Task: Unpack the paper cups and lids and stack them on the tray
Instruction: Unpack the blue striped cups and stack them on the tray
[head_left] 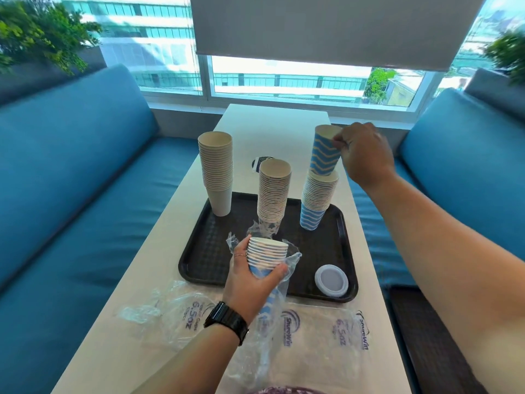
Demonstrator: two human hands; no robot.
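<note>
The right hand (362,155) pinches a blue wavy cup (326,150) above its stack (318,200); the left hand (250,280) grips wrapped cups (267,251) over the black tray (199,260) on the white table (170,223).

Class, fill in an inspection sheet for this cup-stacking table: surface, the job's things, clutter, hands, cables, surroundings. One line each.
Surface: white table bearing a black tray.
Job's things: three cup stacks upright on the tray: plain stack, patterned stack, blue wavy stack; one white lid lies flat at the tray's near right corner.
Clutter: empty printed plastic sleeves at the near edge; a small dark item beyond the tray, too unclear to name.
Hands: left hand grips a short cup stack partly in its wrapper; right hand pinches a single blue cup entering the blue wavy stack.
Cables: nothing seen.
Surroundings: blue benches both sides, window ahead.
</note>
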